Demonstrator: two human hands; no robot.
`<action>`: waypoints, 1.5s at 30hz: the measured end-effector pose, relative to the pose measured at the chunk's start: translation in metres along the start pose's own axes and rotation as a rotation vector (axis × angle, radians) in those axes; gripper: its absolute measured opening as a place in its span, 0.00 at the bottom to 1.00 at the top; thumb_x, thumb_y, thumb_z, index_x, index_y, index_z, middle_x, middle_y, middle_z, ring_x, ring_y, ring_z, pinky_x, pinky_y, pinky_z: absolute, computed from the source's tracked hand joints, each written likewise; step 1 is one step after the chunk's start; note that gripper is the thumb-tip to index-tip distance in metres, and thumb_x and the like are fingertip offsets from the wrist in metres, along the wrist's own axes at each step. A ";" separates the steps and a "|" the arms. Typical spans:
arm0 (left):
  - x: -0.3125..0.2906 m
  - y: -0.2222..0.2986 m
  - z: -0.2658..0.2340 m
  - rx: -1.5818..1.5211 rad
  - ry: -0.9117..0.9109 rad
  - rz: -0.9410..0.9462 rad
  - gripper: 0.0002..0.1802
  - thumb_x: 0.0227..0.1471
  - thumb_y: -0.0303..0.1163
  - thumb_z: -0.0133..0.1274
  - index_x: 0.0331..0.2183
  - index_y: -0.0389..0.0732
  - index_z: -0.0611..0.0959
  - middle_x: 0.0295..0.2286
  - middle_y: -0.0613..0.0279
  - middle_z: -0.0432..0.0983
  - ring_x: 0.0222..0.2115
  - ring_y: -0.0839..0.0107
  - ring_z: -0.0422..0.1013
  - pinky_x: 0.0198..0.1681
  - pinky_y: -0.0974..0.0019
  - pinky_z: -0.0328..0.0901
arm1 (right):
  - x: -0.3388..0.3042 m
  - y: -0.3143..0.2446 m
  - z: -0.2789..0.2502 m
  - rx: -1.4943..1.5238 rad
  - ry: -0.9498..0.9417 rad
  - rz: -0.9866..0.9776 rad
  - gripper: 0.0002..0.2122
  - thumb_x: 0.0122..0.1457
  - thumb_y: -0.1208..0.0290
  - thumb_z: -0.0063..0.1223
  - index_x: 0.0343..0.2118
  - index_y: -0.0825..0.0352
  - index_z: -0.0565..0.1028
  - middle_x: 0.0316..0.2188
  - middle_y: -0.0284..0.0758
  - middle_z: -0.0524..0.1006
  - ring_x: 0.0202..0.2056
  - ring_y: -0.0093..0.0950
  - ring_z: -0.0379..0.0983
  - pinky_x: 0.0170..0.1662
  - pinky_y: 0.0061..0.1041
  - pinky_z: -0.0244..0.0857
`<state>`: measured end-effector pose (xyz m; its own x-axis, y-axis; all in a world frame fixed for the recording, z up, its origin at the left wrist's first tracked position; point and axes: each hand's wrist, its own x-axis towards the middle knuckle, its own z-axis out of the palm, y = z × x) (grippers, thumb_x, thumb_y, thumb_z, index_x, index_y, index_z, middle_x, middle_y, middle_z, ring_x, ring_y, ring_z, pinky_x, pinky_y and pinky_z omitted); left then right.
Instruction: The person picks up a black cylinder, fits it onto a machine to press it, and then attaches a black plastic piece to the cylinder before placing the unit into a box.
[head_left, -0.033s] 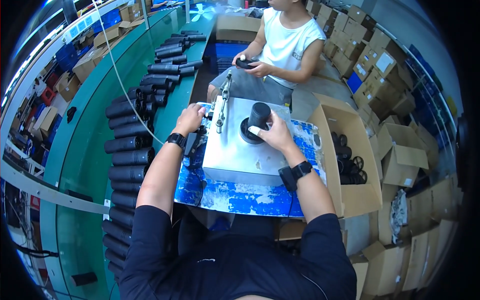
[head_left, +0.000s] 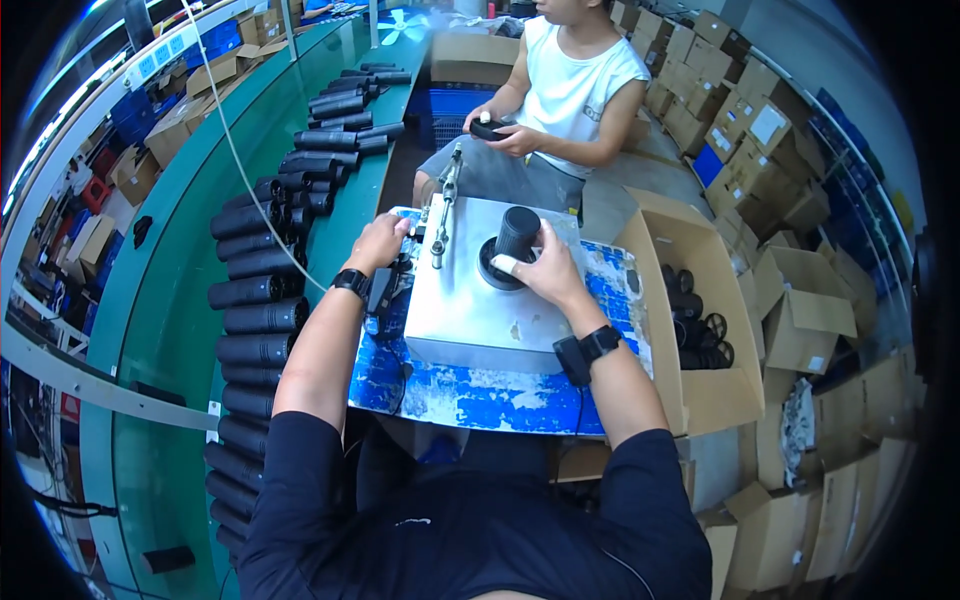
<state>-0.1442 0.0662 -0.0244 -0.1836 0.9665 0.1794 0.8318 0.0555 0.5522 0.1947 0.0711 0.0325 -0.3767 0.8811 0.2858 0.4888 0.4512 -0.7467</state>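
On the silver metal box [head_left: 470, 315] stands a black ribbed cylinder [head_left: 517, 230], tilted slightly, its lower end in a dark round ring fixture [head_left: 497, 277]. My right hand [head_left: 545, 268] is closed around the cylinder's right side, its thumb, with a white covering, low at the ring. At the box's far left corner my left hand [head_left: 380, 240] has its fingers curled; what they hold, if anything, is hidden. Just right of it a metal lever clamp [head_left: 447, 210] rises from the box.
A blue, paint-worn table [head_left: 450, 395] carries the box. On the left, many black cylinders [head_left: 265, 318] lie along a green conveyor [head_left: 150, 400]. An open carton [head_left: 725, 400] with black round parts stands at right. Across from me a person [head_left: 585, 80] holds a black ring-shaped part [head_left: 490, 131].
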 end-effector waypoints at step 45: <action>-0.391 -0.408 -0.307 0.475 0.516 -0.149 0.34 0.56 0.35 0.65 0.63 0.41 0.75 0.62 0.43 0.70 0.63 0.47 0.66 0.65 0.51 0.61 | -0.204 -0.172 0.014 -0.045 -0.006 -0.994 0.16 0.59 0.71 0.65 0.47 0.52 0.72 0.49 0.35 0.84 0.53 0.33 0.80 0.61 0.40 0.55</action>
<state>-0.5729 -0.4112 -0.0697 -0.4396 0.7050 0.5565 0.8952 0.3939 0.2082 0.1761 -0.1881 0.0943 -0.6352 0.0993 0.7659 -0.0217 0.9890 -0.1462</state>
